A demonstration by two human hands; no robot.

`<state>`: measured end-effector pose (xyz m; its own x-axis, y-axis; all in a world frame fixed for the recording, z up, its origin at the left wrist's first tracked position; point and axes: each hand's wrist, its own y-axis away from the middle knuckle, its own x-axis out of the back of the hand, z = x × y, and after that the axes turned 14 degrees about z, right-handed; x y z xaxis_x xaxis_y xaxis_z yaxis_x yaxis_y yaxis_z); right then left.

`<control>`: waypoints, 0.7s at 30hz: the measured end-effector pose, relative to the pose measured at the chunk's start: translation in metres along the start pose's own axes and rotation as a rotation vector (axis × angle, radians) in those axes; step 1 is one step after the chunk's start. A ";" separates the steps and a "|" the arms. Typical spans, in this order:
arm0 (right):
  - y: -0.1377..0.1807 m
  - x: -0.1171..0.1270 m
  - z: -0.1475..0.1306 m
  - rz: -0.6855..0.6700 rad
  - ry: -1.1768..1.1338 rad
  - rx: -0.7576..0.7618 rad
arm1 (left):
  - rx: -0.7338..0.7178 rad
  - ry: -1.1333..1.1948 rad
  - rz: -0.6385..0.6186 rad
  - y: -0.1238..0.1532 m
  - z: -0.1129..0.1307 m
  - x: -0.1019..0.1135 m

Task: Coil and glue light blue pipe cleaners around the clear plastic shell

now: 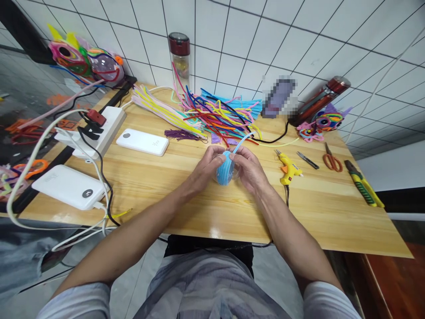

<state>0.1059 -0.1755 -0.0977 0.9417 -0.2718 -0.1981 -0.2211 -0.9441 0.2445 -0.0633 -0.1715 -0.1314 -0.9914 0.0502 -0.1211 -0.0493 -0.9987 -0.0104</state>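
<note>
Both my hands meet over the middle of the wooden table (186,195). My left hand (206,168) and my right hand (249,169) are closed round a small clear ball wound with light blue pipe cleaner (225,169). A loose blue end (241,142) sticks up from it towards the far side. Just behind lies a big heap of coloured pipe cleaners (212,116).
A yellow glue gun (288,168), small snips (307,160), orange scissors (331,160) and a yellow-green cutter (364,184) lie to the right. Two white power banks (142,141) (68,186), a power strip (99,128) and cables sit left. Finished pipe-cleaner figures (83,60) (327,120) stand at both far corners, a jar (179,55) at the back.
</note>
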 end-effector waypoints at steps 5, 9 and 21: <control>-0.001 0.000 0.000 0.015 -0.010 -0.003 | 0.044 0.077 0.001 -0.004 0.000 0.003; -0.001 -0.002 0.001 0.015 0.001 0.015 | 0.089 0.169 0.093 -0.007 0.003 0.004; -0.004 -0.001 0.004 -0.015 0.012 0.032 | 0.160 0.038 -0.119 -0.005 0.018 0.010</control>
<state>0.1042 -0.1726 -0.1025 0.9480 -0.2553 -0.1898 -0.2146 -0.9536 0.2111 -0.0753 -0.1658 -0.1149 -0.9722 0.1651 -0.1663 -0.1877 -0.9735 0.1307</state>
